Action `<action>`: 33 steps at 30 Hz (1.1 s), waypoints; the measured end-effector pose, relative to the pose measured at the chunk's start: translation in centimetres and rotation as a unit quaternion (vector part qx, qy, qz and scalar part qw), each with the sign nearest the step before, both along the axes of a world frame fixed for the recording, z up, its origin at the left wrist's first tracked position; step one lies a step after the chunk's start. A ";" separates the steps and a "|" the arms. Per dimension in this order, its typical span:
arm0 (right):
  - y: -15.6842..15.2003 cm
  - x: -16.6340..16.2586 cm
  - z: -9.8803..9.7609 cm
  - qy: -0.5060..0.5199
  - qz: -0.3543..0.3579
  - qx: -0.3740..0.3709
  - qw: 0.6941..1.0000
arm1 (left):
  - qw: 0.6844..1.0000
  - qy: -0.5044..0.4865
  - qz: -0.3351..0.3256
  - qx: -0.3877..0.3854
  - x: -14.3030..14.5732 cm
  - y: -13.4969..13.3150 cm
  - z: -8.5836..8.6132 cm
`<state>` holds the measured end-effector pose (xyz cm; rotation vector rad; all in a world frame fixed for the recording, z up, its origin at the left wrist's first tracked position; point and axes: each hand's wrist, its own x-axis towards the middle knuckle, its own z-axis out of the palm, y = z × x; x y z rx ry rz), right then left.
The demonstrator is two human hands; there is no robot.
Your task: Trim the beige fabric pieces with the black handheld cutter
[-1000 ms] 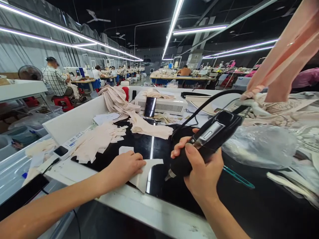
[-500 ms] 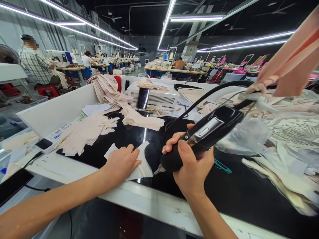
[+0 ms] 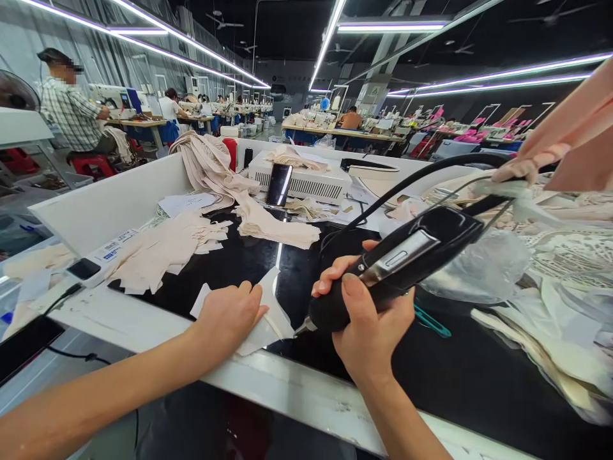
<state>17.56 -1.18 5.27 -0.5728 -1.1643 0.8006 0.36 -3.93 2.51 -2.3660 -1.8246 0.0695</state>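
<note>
My left hand (image 3: 232,319), fingers curled, holds down a white fabric piece (image 3: 271,311) with a curved edge near the front of the glossy black work surface (image 3: 306,268). The fabric under the palm is hidden. Wrapped around a black corded hand tool (image 3: 387,265), my right hand (image 3: 371,319) keeps it slanted down to the left. The tool's pointed metal tip (image 3: 304,327) is at the right corner of the fabric; whether it touches I cannot tell. Its upper end hangs from a pink cloth strip (image 3: 555,150).
Beige fabric pieces (image 3: 167,246) lie in a stack to the left, with more cut pieces (image 3: 275,223) behind. A phone (image 3: 279,184) leans against a white vented box (image 3: 311,182). Teal snips (image 3: 433,321), a clear plastic bag (image 3: 479,265) and lace (image 3: 565,255) lie right. A seated person (image 3: 71,115) is far left.
My left hand has shifted slightly left, and the fabric piece has turned a little with it, its near edge now closer to me. The tool stays in nearly the same place.
</note>
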 end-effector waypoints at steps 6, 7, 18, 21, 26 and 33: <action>0.0 -0.1 0.1 0.006 -0.001 -0.002 1.000 | 0.974 -0.022 -0.206 0.094 0.1 -0.9 0.0; -0.1 -0.1 0.1 0.006 -0.004 -0.005 1.000 | 0.959 -0.045 -0.263 0.097 0.3 -1.1 -0.2; 0.0 -0.1 0.1 0.008 0.001 -0.004 1.000 | 0.902 -0.132 -0.395 0.117 0.5 -1.2 -2.9; 0.0 -0.1 0.0 0.008 0.005 0.001 1.000 | 0.898 -0.164 -0.383 0.138 0.0 -0.9 -3.5; -0.1 -0.1 0.0 0.010 0.005 0.003 1.000 | 0.903 -0.164 -0.362 0.162 -0.2 -0.8 -3.9; -0.1 -0.1 0.0 0.010 0.005 0.003 1.000 | 0.911 -0.170 -0.334 0.173 0.0 -1.0 -3.7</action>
